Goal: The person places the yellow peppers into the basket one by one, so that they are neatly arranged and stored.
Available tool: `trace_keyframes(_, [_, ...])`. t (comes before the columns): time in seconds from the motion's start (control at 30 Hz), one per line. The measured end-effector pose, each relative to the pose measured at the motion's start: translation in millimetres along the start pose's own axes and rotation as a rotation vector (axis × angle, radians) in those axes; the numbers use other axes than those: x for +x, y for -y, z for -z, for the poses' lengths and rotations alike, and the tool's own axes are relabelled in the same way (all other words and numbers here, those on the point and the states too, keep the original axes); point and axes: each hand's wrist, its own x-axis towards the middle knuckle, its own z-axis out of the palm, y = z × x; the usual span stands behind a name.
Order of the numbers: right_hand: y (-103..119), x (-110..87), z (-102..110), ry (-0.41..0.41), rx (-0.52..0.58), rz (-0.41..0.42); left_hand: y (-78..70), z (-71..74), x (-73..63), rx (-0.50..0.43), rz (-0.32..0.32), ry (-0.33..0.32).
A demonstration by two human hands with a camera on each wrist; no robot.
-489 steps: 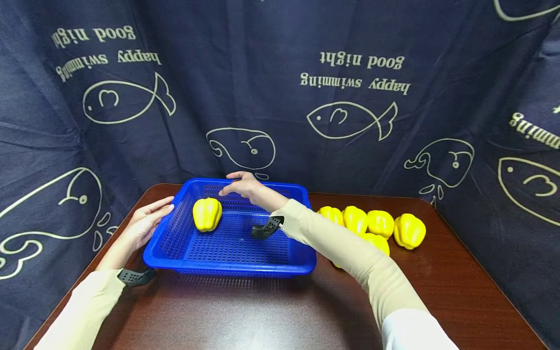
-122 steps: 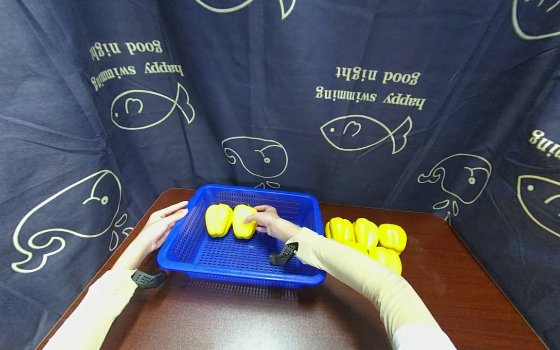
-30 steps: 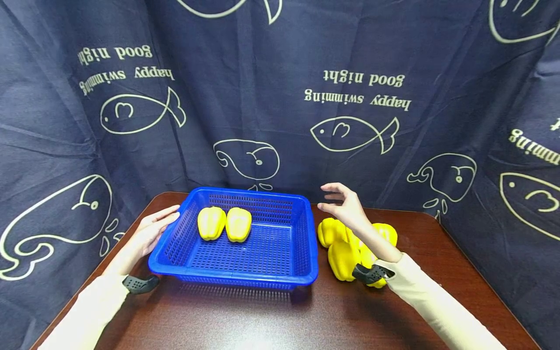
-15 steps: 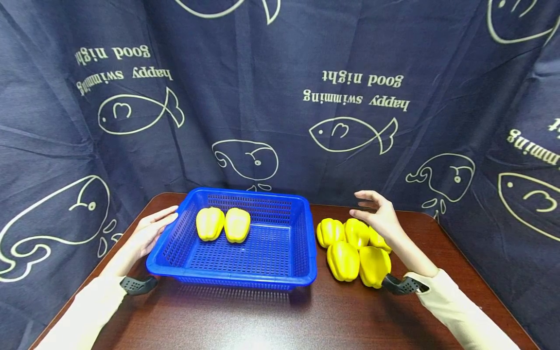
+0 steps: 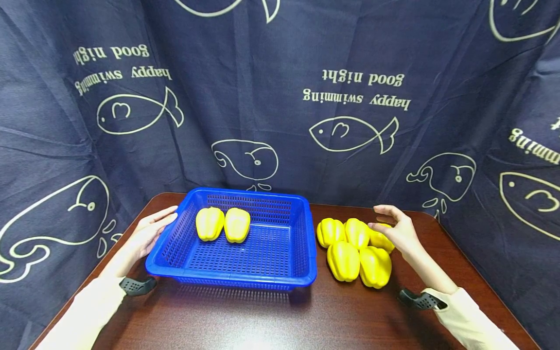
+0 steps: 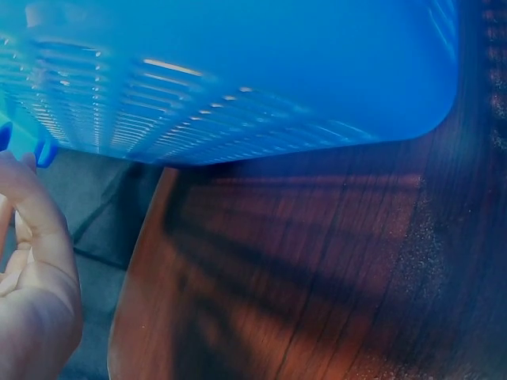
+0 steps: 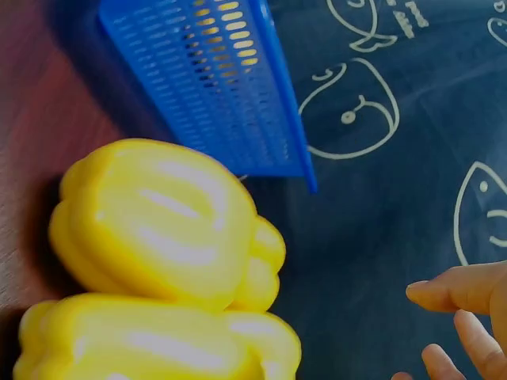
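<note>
My left hand [image 5: 148, 234] holds the left rim of a blue perforated plastic basket [image 5: 232, 279]; its bent fingers [image 6: 36, 210] reach the rim in the left wrist view. Two yellow bell peppers [image 5: 210, 224] sit side by side in the basket's left part. My right hand [image 5: 400, 231] is over the far right of a group of yellow bell peppers, its thumb and fingers spread and curved with nothing held. Its fingertips overlap the rearmost right pepper [image 5: 381, 239] in the head view and partly hide it.
Other yellow bell peppers [image 5: 343, 261] lie close together on the brown wooden table [image 5: 210, 316], just right of the basket. A dark blue curtain [image 5: 280, 58] with fish drawings hangs behind and along both sides of the table.
Over the last second my right hand has moved right and down, from beside the basket to the far right pepper. Since the earliest frame, a second pepper has been set in the basket.
</note>
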Motion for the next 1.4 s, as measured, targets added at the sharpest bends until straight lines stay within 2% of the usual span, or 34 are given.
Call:
trace_keyframes(0.23, [-21.0,-11.2,9.1,0.022,-0.01,-0.071,-1.1,-0.8,-1.3,-0.004,-0.002,0.007])
trace_keyframes(0.5, [-45.8,-26.1,13.8,0.088,0.072,-0.172,-1.5,-1.2,-1.6,-0.025,-0.013,0.016])
trace_keyframes(0.63, [-67.6,-28.9,13.4,0.125,0.081,-0.211,-1.8,-1.9,-1.8,-0.049,-0.005,0.024])
trace_keyframes(0.73, [-78.2,-32.4,13.1,0.165,0.115,-0.208,-1.8,-2.3,-2.2,-0.058,-0.001,0.028])
trace_keyframes(0.87, [-75.2,-40.9,11.1,0.187,0.127,-0.235,-0.9,-1.6,-2.4,-0.058,-0.007,0.034])
trace_keyframes(0.97, [-72.3,-45.6,9.0,0.191,0.112,-0.288,0.5,-0.6,-1.9,-0.061,-0.013,0.037])
trace_keyframes(1.4, [-68.2,-54.9,7.6,0.283,0.15,-0.424,1.9,-1.2,0.2,-0.066,-0.023,0.044])
